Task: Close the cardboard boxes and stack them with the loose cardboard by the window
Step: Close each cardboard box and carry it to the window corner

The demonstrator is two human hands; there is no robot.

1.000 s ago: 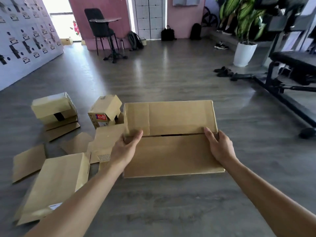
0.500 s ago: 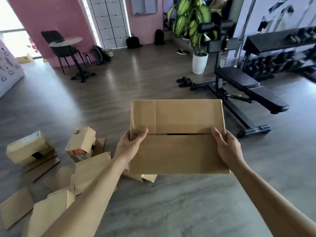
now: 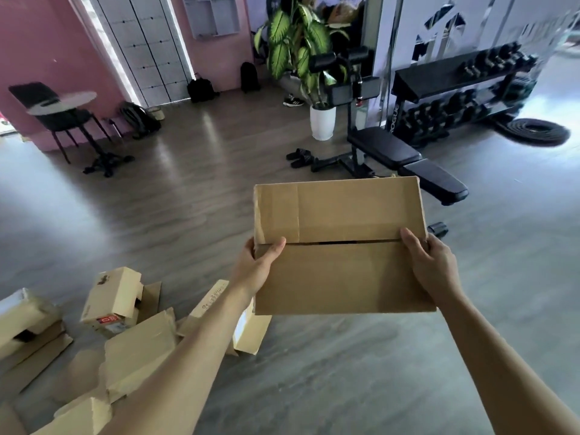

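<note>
A large closed cardboard box (image 3: 340,246) is held in the air in front of me, its two top flaps meeting at a narrow seam. My left hand (image 3: 257,266) grips its left edge with the thumb on top at the seam. My right hand (image 3: 430,265) grips the right edge the same way. On the floor at lower left lie a small box with a red label (image 3: 111,298), another box (image 3: 22,318) at the left edge and several loose cardboard pieces (image 3: 141,350).
A black weight bench (image 3: 405,158) stands just beyond the box, with a dumbbell rack (image 3: 455,98) and a coiled rope (image 3: 533,133) to the right. A potted plant (image 3: 321,120), slippers (image 3: 299,157), and a chair with a round table (image 3: 62,114) stand further back.
The box has been lifted off the floor and carried to the right. My view has turned right, so the boxes on the floor now sit at lower left and the bench is nearer.
</note>
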